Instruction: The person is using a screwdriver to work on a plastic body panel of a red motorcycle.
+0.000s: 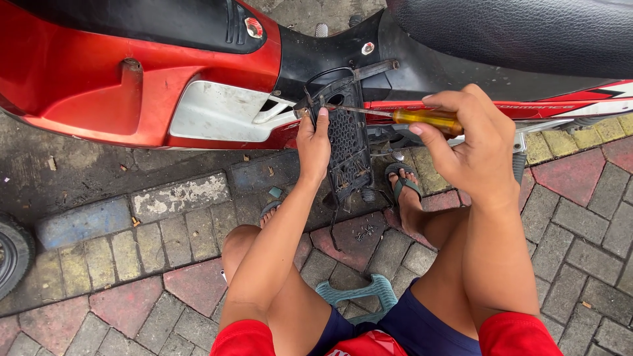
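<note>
- The left hand [313,146] grips the left edge of a black plastic grille panel [348,142]; the fingers wrap behind the panel and the thumb is pressed against its upper corner.
- The panel is upright, a little tilted, and it hangs in front of the red and black motorcycle [165,72], just to the right of the grip.
- The right hand [471,142] is closed around the yellow handle of a screwdriver [422,118], with the fingers curled tight on it.
- The metal shaft goes from this grip to the left, and its tip meets the top part of the panel, just beside the left thumb.
- Below both grips, two feet in grey-green sandals [403,183] stand on the brick pavement [580,217].
- Small screws [364,232] lie on a red brick between the feet.
- The person sits on a low turquoise stool [359,293], near the bottom, between the knees.
</note>
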